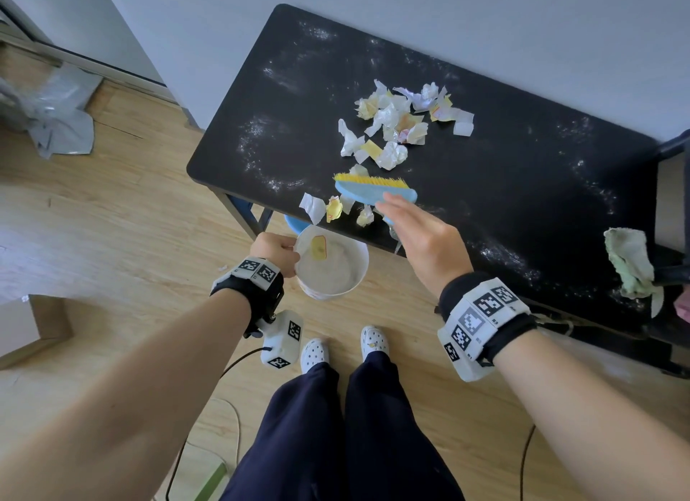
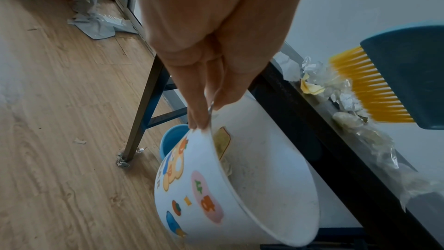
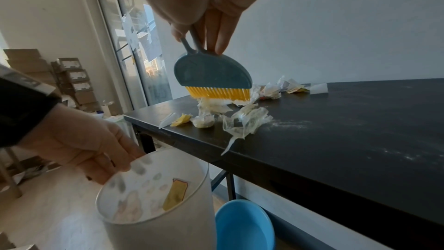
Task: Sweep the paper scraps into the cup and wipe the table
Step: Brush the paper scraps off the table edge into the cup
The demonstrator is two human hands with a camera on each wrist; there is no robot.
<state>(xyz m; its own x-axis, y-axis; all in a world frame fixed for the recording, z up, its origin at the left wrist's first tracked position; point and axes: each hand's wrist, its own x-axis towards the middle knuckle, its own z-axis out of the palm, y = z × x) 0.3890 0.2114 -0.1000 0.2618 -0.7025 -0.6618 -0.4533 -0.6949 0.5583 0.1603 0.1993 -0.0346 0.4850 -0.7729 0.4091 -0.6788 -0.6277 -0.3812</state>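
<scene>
Paper scraps [image 1: 395, 123]: lying in two groups on black table [image 1: 522, 187]. Main heap sitting mid-top, well apart from front edge; smaller row [image 1: 336, 207] lying right at front edge, w/ one clear strip [image 3: 242, 126] overhanging it. One yellow scrap [image 1: 318, 248] already clinging to inner wall of cup [image 1: 336, 272].

Left hand [image 1: 274, 248]: pinching cup rim, thumb inside & fingers outside, holding cup below table level, just beside edge, under the edge row. Mouth facing up & tilted toward table, presumably so falling bits are landing inside, not on floor. Cup's long axis running rim-to-base, leaning a little off vertical.

Right hand [image 1: 422, 235]: curled round forked handle of blue brush [image 1: 373, 192], fingers [image 3: 222, 31] reaching down toward brush head. Brush raised, yellow bristles [image 3: 218, 93] pointing down, hanging just above or barely touching scraps behind edge row (contact hard to judge, views disagreeing). Brush head's long axis lying roughly parallel to front edge, giving widest sweep toward cup; handle pointing back toward wrist.

Step in hand, by judgement: pulling edge row off table into cup; main heap not yet swept. White powdery smears [image 1: 261, 127] spread over tabletop, so wiping not yet started. Greenish cloth [image 1: 631, 265] draped at right end of table, untouched, prob. waiting for wipe stage. Blue stool [image 3: 243, 223] standing under table below cup; a few stray bits lying on wood floor.
</scene>
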